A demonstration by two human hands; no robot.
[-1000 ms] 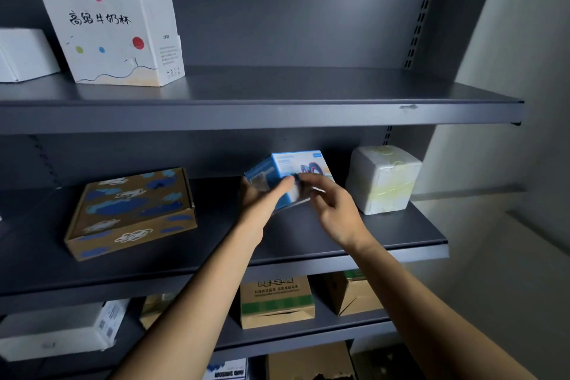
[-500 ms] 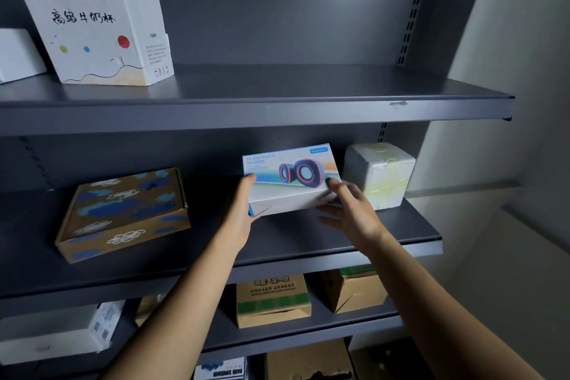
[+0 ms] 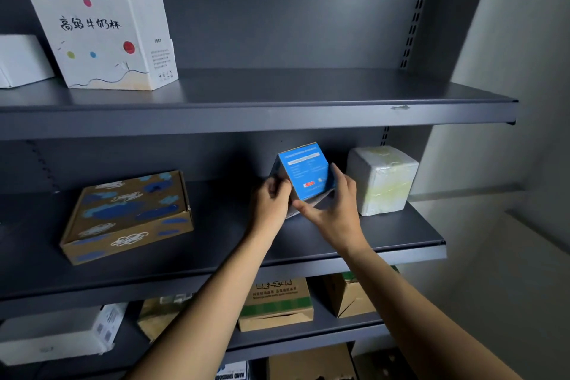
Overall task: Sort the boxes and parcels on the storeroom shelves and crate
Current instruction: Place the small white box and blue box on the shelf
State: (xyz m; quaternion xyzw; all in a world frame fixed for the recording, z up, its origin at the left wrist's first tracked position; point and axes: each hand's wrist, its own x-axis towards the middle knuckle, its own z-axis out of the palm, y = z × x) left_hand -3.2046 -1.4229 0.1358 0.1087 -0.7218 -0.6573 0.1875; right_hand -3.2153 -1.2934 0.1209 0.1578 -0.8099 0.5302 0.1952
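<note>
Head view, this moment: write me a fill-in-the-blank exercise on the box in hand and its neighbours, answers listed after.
1. The left hand and right hand grip a small box whose side facing the camera is ____.
2. The wrapped white parcel stands on the same shelf, to the ____ of the small box.
3. The white box with coloured dots stands ____ the level of the hands.

Missing words: blue; right; above.
</note>
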